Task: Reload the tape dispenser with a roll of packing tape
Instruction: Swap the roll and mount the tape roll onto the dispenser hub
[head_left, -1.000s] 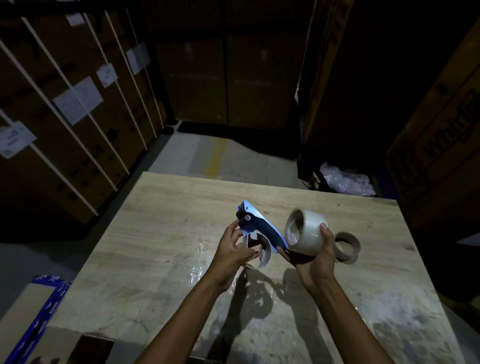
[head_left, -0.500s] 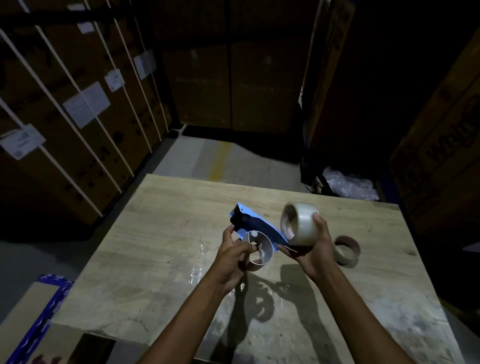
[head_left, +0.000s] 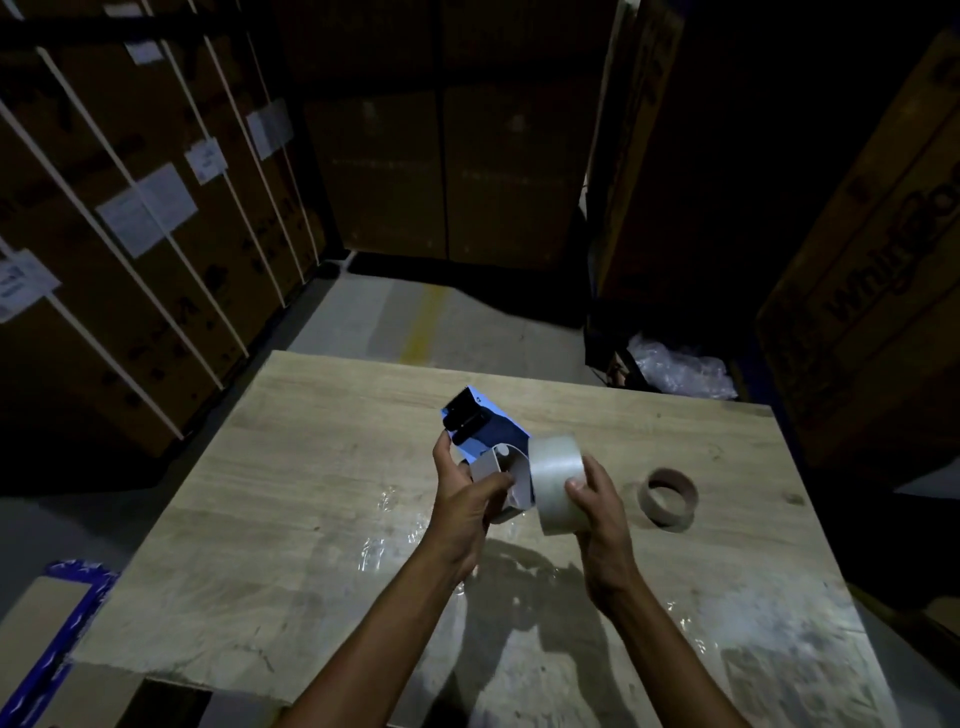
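My left hand (head_left: 464, 506) grips a blue tape dispenser (head_left: 485, 434) by its white handle, holding it above the wooden table (head_left: 311, 493) with its black front end pointing away. A clear roll of packing tape (head_left: 558, 480) sits in my right hand (head_left: 597, 506), pressed against the dispenser's right side by the white hub. Whether the roll is seated on the hub is hidden behind the roll.
An empty brown cardboard tape core (head_left: 669, 499) lies on the table to the right of my hands. Scraps of clear film (head_left: 387, 540) lie on the tabletop. Strapped cartons (head_left: 130, 218) stand at left, large boxes (head_left: 872, 291) at right, a plastic bag (head_left: 680, 369) beyond the table.
My right hand has turned the tape roll and brought it leftward against the dispenser. The dispenser has tipped so its black front end faces up and away.
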